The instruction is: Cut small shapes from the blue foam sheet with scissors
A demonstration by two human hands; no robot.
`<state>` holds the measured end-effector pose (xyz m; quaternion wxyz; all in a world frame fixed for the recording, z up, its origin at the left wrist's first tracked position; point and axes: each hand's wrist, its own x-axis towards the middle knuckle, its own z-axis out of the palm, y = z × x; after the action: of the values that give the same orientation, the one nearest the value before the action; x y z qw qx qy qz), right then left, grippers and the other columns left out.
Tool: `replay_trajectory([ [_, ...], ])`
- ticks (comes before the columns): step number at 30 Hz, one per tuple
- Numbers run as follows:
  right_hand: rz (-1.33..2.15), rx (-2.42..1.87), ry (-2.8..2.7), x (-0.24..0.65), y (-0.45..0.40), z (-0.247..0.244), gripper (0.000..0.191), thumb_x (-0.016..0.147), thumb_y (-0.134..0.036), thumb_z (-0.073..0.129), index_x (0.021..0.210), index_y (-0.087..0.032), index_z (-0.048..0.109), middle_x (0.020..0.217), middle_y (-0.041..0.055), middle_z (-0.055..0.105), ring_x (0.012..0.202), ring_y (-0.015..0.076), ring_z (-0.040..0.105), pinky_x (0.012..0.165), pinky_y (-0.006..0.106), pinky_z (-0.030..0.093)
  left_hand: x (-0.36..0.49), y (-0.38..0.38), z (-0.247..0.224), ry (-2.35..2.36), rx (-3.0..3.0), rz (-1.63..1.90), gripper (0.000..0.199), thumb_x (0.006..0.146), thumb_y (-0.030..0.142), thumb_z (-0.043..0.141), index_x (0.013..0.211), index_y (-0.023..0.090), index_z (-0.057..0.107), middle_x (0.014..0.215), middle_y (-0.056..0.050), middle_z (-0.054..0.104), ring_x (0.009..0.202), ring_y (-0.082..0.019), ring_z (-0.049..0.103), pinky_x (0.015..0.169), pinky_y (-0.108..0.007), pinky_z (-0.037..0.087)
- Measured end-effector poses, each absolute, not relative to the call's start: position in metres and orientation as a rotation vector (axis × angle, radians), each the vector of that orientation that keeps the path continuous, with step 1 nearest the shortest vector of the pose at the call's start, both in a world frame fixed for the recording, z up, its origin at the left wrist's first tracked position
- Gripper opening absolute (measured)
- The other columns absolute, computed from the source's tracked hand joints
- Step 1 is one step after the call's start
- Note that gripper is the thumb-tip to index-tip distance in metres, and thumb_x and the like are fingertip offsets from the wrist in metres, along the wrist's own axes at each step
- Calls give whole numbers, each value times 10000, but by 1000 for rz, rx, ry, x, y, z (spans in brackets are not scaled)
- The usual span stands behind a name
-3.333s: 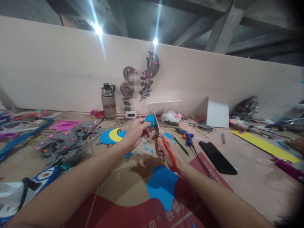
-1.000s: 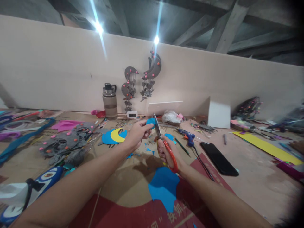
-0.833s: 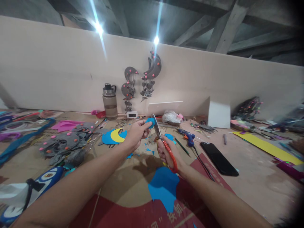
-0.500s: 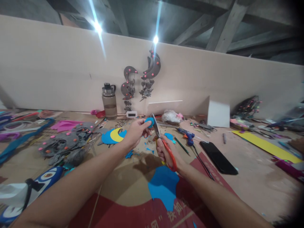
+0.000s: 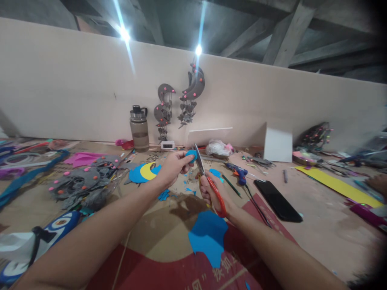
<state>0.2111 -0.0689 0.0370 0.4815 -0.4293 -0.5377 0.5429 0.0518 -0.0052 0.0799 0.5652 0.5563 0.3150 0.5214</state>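
Between its thumb and fingers, my left hand [image 5: 177,166] pinches a small blue piece [image 5: 190,156]. My right hand [image 5: 210,193] is wrapped round the red handles of the scissors [image 5: 214,188], whose blades point up beside the blue piece. Below the hands lies a larger blue sheet [image 5: 208,235] on the cardboard. To the left of my left hand, a yellow crescent [image 5: 148,171] rests on a blue shape [image 5: 135,174]. Small blue scraps [image 5: 163,195] are scattered under the hands.
A bottle [image 5: 139,131] stands by the wall. Right of my right hand lie a green pencil [image 5: 231,186], a blue glue gun [image 5: 238,172] and a black phone [image 5: 278,201]. Grey felt pieces with pink balls [image 5: 83,181] are heaped at the left. A person's hand [image 5: 379,184] shows at the right edge.
The blue piece in my left hand has turned slightly and sits a little further right. At the right edge, the other person's hand has shifted.
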Motion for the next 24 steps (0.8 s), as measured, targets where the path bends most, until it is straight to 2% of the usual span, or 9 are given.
replay_trajectory([
  [6,1325,-1031,-1311,209,-71,40,447,754,-525,721,837,-243,384,573,-104,320,435,52,250,386,163,203,51,-3,80,751,1327,1251,317,716,428,773,721,157,609,495,32,510,442,-66,416,458,-204,270],
  [12,1307,-971,-1403,212,-71,40,400,824,-535,663,865,-236,401,623,-80,374,484,72,342,441,192,295,50,-2,79,753,1343,1258,322,708,430,775,698,162,596,516,30,517,460,-70,438,465,-213,263],
  [20,1346,-991,-1311,211,-69,37,417,783,-506,708,877,-248,395,596,-100,306,453,59,256,411,174,206,52,-5,82,760,1341,1262,319,712,420,772,691,159,590,478,38,487,439,-67,408,452,-210,246],
  [24,1322,-1044,-1320,212,-66,33,414,771,-522,710,847,-244,414,594,-91,322,451,61,266,396,176,216,52,-5,83,764,1340,1255,326,697,420,779,706,154,592,493,33,500,445,-68,428,446,-206,243],
])
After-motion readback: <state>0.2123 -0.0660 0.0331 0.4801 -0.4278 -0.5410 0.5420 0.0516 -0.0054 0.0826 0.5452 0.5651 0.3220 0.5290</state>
